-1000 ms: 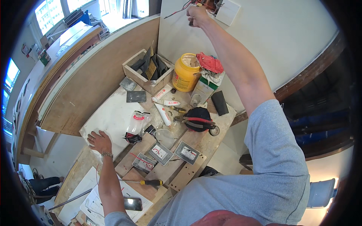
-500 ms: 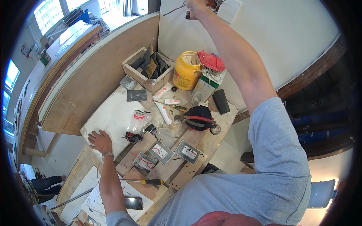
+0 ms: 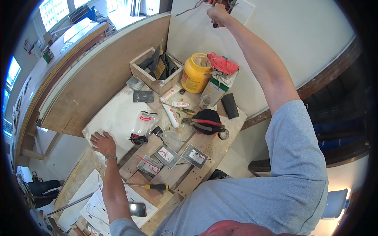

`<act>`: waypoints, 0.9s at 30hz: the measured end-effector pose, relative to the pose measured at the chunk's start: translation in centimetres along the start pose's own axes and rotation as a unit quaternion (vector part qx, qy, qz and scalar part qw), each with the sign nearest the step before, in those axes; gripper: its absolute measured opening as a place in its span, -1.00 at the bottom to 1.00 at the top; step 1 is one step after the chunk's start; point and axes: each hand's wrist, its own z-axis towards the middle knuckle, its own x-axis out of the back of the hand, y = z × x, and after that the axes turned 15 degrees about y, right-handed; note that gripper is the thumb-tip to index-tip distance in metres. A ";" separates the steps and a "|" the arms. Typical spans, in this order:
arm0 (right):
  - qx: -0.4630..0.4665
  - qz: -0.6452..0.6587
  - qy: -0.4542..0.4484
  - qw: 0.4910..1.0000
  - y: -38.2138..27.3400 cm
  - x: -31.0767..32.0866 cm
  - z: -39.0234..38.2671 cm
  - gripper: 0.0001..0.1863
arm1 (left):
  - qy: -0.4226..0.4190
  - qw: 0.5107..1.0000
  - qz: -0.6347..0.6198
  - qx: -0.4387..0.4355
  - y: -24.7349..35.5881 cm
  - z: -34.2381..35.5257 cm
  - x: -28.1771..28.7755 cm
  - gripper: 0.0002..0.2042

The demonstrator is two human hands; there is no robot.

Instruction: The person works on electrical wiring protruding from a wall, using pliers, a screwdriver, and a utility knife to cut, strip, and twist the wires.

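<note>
Reaching up to the wall, the right hand (image 3: 217, 13) is closed around a dark-handled tool at a wall box (image 3: 230, 4) near the picture's top edge; the tool's tip and most of the box are cut off there, so what kind of tool it is cannot be told. A thin wire (image 3: 189, 8) trails left from the box across the white wall panel (image 3: 197, 35). The left hand (image 3: 103, 142) lies open, fingers spread, flat on a white board (image 3: 118, 122) at the near left of the surface (image 3: 220, 147), holding nothing.

Just right of that hand sits a clear plastic bag (image 3: 144, 122), and below it three switch plates (image 3: 168, 156) lie side by side. A yellow-handled screwdriver (image 3: 151, 186) rests near the front edge, with a phone (image 3: 138, 209) beside the left forearm. Farther back lie three white tubes (image 3: 172, 115), a black roll with red-handled pliers (image 3: 207, 122) across it, a yellow jar (image 3: 195, 73), a green and white carton (image 3: 215, 89) topped by a red cloth, and one wooden crate (image 3: 156, 70) of dark parts too jumbled to count. The person's own grey sleeve hides the surface's near right corner.
</note>
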 end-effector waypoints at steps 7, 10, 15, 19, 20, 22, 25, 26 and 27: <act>0.093 -0.124 -0.062 0.986 -0.5 3.8 -1.2 -0.54 | 0.003 1.000 0.004 0.002 0.1 0.1 -0.1 -0.47; 0.122 -0.188 -0.028 0.974 -0.2 2.5 -1.2 -0.58 | 0.002 1.000 0.004 0.002 0.1 0.0 -0.1 -0.47; 0.095 -0.076 0.084 0.989 1.1 0.2 -2.1 -0.66 | 0.002 1.000 0.008 0.001 0.2 0.1 -0.2 -0.47; -0.019 0.162 -0.025 0.986 -1.1 0.1 -3.6 -0.37 | -0.001 1.000 0.007 0.004 0.3 0.1 -0.3 -0.48; -0.049 0.172 -0.047 0.983 -2.4 0.5 -3.5 -0.37 | 0.003 1.000 0.012 0.001 0.3 0.1 -0.3 -0.48; -0.136 0.215 -0.047 0.966 -5.5 1.7 -3.0 -0.56 | 0.001 1.000 0.008 0.000 0.2 0.1 -0.4 -0.48; -0.244 0.304 -0.053 0.919 -8.9 2.8 -2.2 -0.89 | 0.007 1.000 -0.001 0.004 0.2 0.2 -0.5 -0.47; -0.255 0.316 -0.066 0.912 -9.7 2.8 -1.8 -0.87 | 0.002 1.000 0.002 0.005 0.2 0.2 -0.5 -0.47; -0.265 0.327 -0.079 0.904 -10.1 2.7 -1.3 -0.85 | 0.007 1.000 0.001 0.002 0.2 0.2 -0.4 -0.47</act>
